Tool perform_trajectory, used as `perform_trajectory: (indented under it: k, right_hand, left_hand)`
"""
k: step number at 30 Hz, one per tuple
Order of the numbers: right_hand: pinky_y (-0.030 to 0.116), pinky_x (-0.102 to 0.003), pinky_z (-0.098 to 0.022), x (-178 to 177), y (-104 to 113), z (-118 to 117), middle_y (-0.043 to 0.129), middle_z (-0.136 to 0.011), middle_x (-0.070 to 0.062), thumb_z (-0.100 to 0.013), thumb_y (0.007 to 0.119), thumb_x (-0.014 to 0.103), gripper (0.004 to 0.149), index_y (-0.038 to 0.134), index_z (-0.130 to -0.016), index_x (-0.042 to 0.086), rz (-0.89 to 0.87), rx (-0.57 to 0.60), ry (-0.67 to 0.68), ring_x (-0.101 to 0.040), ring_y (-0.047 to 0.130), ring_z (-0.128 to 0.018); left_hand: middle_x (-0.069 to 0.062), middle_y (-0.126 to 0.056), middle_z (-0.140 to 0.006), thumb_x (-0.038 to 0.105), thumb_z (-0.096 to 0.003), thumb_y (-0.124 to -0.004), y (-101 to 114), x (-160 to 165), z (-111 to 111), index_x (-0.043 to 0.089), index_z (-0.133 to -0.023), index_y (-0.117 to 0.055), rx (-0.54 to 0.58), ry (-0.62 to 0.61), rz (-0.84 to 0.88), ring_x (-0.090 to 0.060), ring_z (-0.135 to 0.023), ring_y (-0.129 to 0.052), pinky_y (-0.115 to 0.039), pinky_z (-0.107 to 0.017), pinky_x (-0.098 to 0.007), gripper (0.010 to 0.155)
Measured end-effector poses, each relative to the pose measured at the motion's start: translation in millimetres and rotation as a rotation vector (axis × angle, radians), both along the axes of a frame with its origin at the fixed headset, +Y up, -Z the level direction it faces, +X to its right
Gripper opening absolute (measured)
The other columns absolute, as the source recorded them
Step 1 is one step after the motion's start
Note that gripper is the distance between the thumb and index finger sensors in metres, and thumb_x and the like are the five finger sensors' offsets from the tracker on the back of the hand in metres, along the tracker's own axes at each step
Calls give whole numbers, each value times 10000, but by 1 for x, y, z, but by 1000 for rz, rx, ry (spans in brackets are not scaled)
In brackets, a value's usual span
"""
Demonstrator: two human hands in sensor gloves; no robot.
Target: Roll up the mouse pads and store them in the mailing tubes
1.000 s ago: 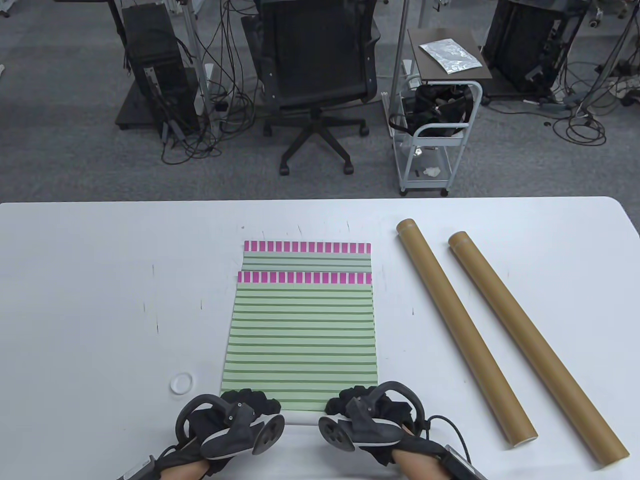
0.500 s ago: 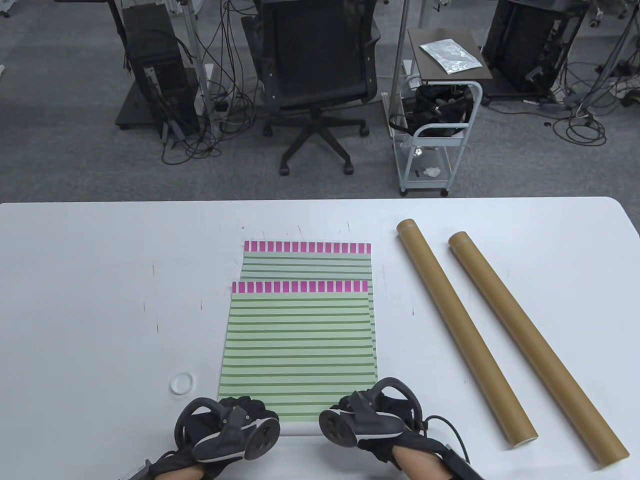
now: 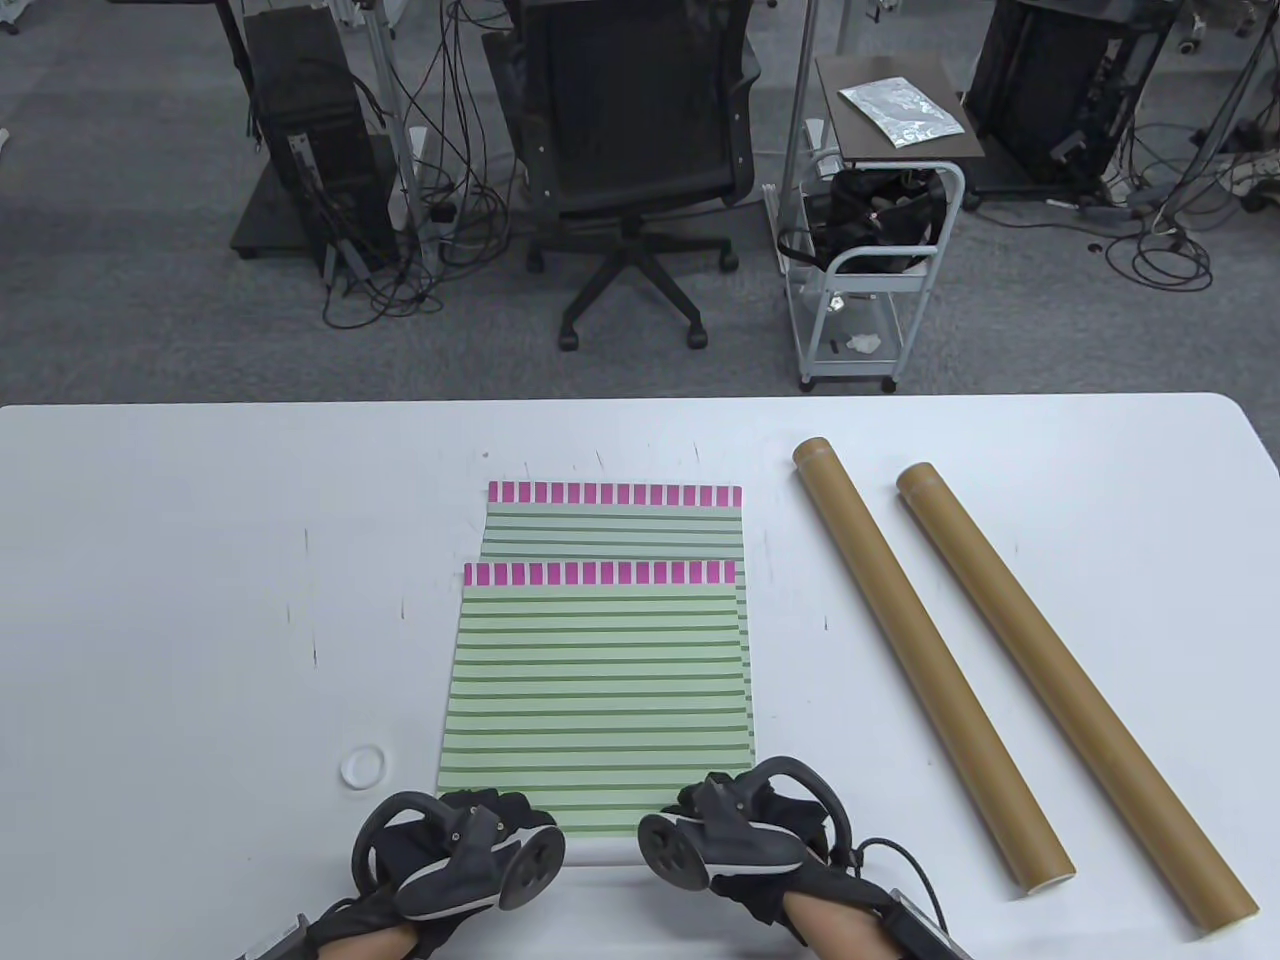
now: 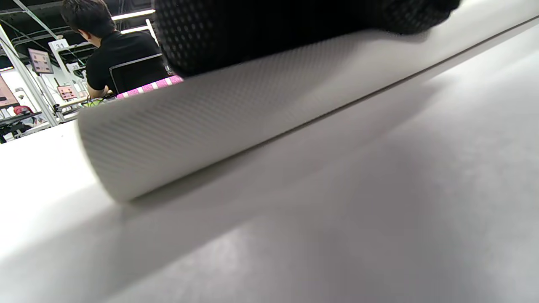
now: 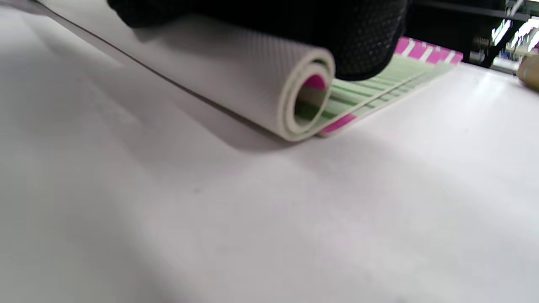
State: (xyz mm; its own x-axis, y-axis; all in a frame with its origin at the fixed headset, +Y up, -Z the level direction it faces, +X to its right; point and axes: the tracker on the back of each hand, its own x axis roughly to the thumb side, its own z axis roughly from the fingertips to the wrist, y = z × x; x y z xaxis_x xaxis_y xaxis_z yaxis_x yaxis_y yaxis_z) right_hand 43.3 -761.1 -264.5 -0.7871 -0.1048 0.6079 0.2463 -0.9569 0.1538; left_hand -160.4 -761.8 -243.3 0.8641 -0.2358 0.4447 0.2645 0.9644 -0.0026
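Sitting farthest left on the white desk [image 3: 150, 600] is a small white ring [image 3: 362, 767], likely a tube cap, just beside the near left corner of the mats. Next comes the left hand [image 3: 470, 835], its gloved fingers curled over the started roll at the near edge of the top mouse pad [image 3: 600, 680]; the left wrist view shows dark fingertips [image 4: 269, 29] pressing on the pale, finely dimpled underside of the roll. That top pad lies on a second mouse pad [image 3: 615, 520], which shows beyond it with its own pink-and-white border at the far edge. Both are flat rectangles, pale green with darker green stripes.

The right hand [image 3: 745, 825] grips the same roll at its other end, fingers wrapped over the top. The right wrist view shows the roll's open end as a tight spiral of roughly two turns, with a thin, foam-like wall, green and pink inside.

The pad looks soft, light and springy, so it will probably try to uncurl if pressure eases. The textured backing should grip the desk and the gloves well. Holding near both ends, as now, seems the best way to keep the roll even.

Right of the pads, well apart from them, lie two brown cardboard mailing tubes: the nearer tube [image 3: 930, 660] and the outer tube [image 3: 1075, 690], both long, stiff cylinders angled diagonally. They should handle rigidly, but could roll on the smooth desk.
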Motion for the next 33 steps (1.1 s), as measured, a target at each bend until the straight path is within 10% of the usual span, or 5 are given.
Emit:
perform_trajectory:
  k: [14, 26, 29, 33]
  right_hand:
    - [723, -432, -612, -7, 2, 13, 766, -751, 21, -419, 666, 312, 414, 633, -831, 329, 42, 199, 59, -169, 829, -627]
    - [811, -369, -532, -7, 4, 12, 862, -762, 20, -336, 813, 379, 517, 704, -829, 266, 26, 211, 101, -167, 934, -610]
    - [833, -332, -489, -7, 7, 9, 898, -739, 35, -348, 801, 356, 472, 749, -812, 285, 20, 199, 71, -152, 961, -581]
    - [839, -327, -478, -5, 7, 5, 905, -720, 50, -352, 778, 340, 455, 753, -804, 298, 16, 186, 50, -143, 967, -564]
  left_hand:
    - [142, -820, -829, 424, -457, -588, -9, 14, 6, 396, -865, -687, 42, -3, -146, -107, -720, -904, -811, -546, -201, 421]
    - [127, -812, -811, 474, -441, -647, -10, -10, -12, 382, -856, -692, -128, 86, 106, -95, -740, -874, -809, -575, -214, 427]
    - [121, -580, -1002, 480, -430, -695, -6, -10, -7, 439, -890, -520, -30, 31, 82, -46, -731, -928, -878, -539, -148, 494]
    - [117, -741, -948, 493, -408, -707, -5, -3, 4, 409, -862, -693, 14, -70, -19, -85, -779, -938, -889, -577, -203, 462]
